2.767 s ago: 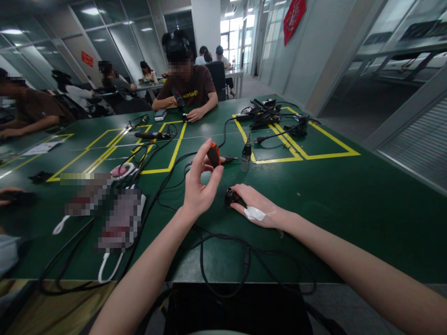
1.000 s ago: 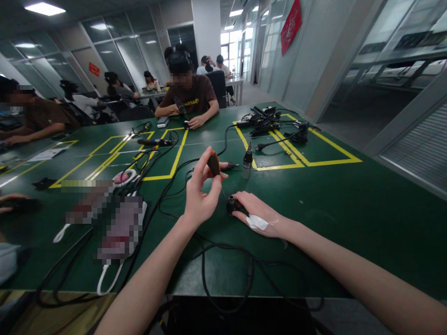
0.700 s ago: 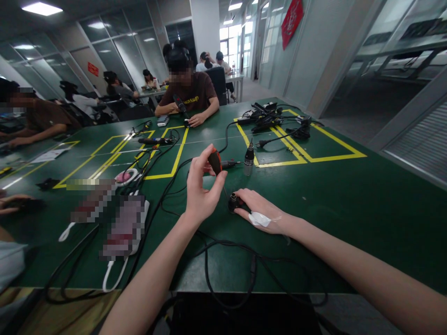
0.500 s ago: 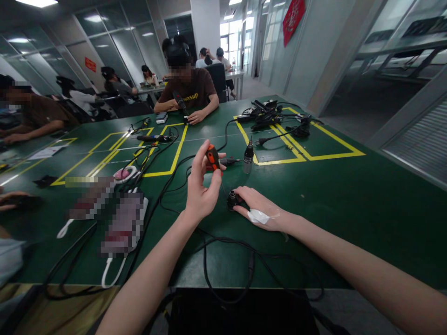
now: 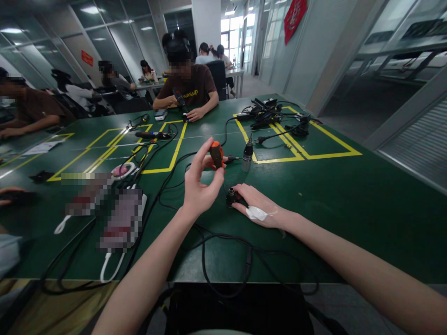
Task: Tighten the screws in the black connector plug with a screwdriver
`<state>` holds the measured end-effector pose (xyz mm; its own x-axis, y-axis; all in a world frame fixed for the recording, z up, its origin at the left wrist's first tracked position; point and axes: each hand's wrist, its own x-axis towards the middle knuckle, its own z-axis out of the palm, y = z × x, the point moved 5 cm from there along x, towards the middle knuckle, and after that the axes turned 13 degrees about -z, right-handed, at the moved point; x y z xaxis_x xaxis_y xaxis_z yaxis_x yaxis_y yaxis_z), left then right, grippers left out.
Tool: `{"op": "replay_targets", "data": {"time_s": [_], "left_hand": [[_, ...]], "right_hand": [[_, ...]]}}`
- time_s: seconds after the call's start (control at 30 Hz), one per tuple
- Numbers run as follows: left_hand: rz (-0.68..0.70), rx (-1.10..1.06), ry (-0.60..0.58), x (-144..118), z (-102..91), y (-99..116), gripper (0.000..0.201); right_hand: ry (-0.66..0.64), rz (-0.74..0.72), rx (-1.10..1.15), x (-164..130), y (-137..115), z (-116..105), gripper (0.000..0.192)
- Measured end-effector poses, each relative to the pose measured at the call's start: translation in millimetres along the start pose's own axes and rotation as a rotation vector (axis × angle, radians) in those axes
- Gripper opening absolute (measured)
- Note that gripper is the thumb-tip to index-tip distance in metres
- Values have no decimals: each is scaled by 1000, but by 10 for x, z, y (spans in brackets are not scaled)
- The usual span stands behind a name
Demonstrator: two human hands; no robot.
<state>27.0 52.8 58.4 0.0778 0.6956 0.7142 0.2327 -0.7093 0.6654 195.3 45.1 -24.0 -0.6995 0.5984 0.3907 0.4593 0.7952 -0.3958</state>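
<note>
screwdriver (image 5: 217, 156): between left fingers (image 5: 203, 153) | black part (image 5: 231, 198): between right fingers (image 5: 242, 189)

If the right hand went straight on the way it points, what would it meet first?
Probably the thin shaft of the screwdriver in the left hand, just past the black part that the right hand holds; one view leaves the depth between them unclear.

The screwdriver (image 5: 217, 154) is in the left hand (image 5: 200, 188) above the table (image 5: 335, 200); below it and slightly rightward is a tool part (image 5: 230, 198) in the right hand (image 5: 256, 200). To the screwdriver's right stands an upright tool (image 5: 247, 154), with a heap of cables (image 5: 262, 114) farther behind. Two devices (image 5: 123, 221) lie left of the screwdriver and nearer the person.
</note>
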Motion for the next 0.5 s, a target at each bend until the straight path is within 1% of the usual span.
{"op": "replay_targets", "data": {"time_s": [0.13, 0.2, 0.37, 0.43, 0.5], "left_hand": [[28, 43, 70, 18, -30, 8, 66], [22, 40, 82, 23, -35, 5, 66], [-18, 6, 18, 4, -5, -10, 65], [-17, -19, -17, -3, 8, -16, 63], [-3, -16, -26, -2, 10, -21, 60]], "right_hand": [[3, 8, -2, 4, -2, 2, 24], [3, 2, 0, 6, -6, 2, 24], [5, 2, 16, 7, -1, -1, 22], [6, -1, 21, 5, 1, 0, 22], [10, -8, 25, 3, 1, 3, 22]]}}
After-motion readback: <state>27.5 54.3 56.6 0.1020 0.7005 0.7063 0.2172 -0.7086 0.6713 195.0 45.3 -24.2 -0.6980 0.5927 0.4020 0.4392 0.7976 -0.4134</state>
